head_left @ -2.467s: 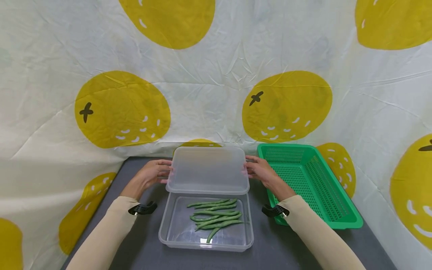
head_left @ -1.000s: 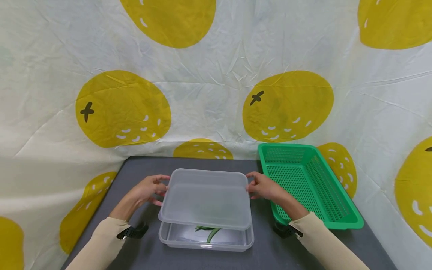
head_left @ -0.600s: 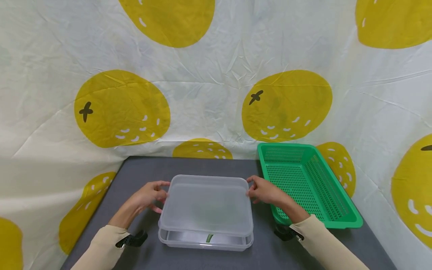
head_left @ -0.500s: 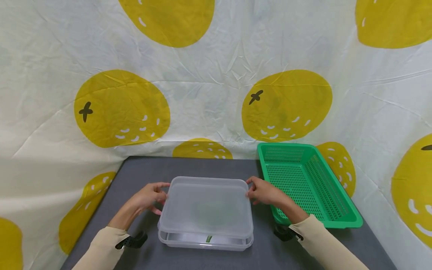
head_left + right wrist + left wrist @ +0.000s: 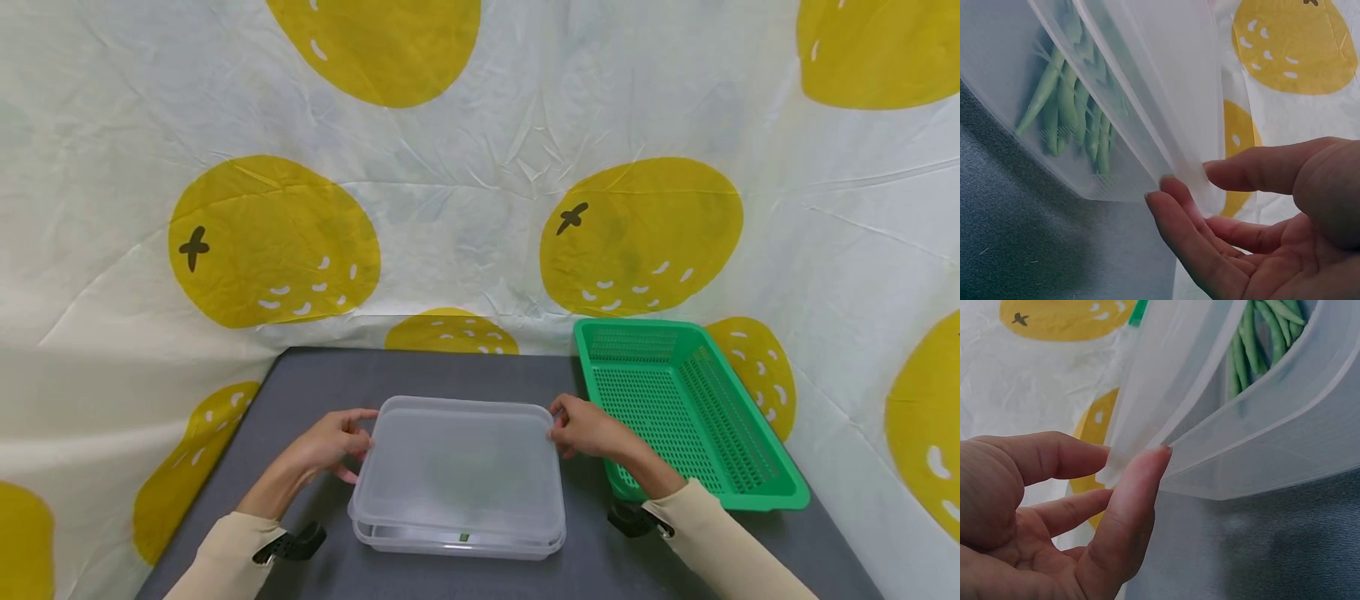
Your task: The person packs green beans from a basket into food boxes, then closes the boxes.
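Note:
A frosted, translucent plastic lid (image 5: 461, 467) lies over a clear plastic container (image 5: 457, 550), with its far edge low and a narrow gap left along the front. My left hand (image 5: 330, 442) pinches the lid's left edge. At the opposite edge, my right hand (image 5: 588, 429) pinches it between thumb and fingers. Through the gap, both wrist views show green beans (image 5: 1272, 337) lying inside the container; in the head view only one bean tip (image 5: 464, 537) shows and the lid blurs the rest. The fingertips of each hand are right at the container's rim.
A green perforated plastic basket (image 5: 690, 417) stands to the right, close beside my right forearm. Everything stands on a dark grey table (image 5: 330, 375). Behind and around it hangs a pale cloth (image 5: 457, 242) printed with yellow fruit.
Both hands have brought the lid toward me and down over the container. The beans, in plain view at first, are now nearly covered, and the front gap has narrowed. The basket has stayed put.

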Motion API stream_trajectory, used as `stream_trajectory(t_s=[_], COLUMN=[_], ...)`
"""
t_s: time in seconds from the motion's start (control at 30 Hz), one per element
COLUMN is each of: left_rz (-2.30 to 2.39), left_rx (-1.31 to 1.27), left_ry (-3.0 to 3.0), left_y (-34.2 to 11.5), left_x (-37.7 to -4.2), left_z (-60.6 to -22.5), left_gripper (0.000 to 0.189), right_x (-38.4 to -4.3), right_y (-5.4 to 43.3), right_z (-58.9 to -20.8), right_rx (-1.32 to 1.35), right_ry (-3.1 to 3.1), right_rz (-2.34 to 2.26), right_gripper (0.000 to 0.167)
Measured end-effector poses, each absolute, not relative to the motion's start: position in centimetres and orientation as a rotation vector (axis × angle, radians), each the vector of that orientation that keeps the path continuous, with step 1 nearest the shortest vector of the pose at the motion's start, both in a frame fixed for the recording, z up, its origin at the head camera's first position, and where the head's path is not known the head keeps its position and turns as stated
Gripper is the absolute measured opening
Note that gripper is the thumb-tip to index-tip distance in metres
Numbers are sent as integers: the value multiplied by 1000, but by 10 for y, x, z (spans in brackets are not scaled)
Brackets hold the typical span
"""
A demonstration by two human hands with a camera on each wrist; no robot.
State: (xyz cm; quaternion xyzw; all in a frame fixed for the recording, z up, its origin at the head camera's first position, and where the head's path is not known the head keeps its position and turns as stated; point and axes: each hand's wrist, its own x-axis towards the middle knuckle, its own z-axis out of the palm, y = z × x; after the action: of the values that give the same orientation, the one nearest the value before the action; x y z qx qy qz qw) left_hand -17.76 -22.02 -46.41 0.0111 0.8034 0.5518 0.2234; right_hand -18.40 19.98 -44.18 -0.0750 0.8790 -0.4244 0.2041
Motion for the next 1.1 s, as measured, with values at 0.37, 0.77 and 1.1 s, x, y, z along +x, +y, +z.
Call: stream_trajectory(t_s=[0.37, 0.77, 1.1], left_rz=[1508, 1454, 1486], left_rx=[46, 58, 151], left_ry=[2214, 2276, 2111], left_y=[-219, -218, -225], left_x=[-168, -161, -157], left_z=[-464, -466, -469], left_gripper=[62, 66, 84], right_x=[-181, -181, -184], right_y=[198, 197, 198], right_z=[-443, -440, -442], right_rx=[-217, -257, -267], right_ry=[2451, 2452, 2340], right_rz=[-1137, -1079, -1093], right_gripper=[29, 44, 61])
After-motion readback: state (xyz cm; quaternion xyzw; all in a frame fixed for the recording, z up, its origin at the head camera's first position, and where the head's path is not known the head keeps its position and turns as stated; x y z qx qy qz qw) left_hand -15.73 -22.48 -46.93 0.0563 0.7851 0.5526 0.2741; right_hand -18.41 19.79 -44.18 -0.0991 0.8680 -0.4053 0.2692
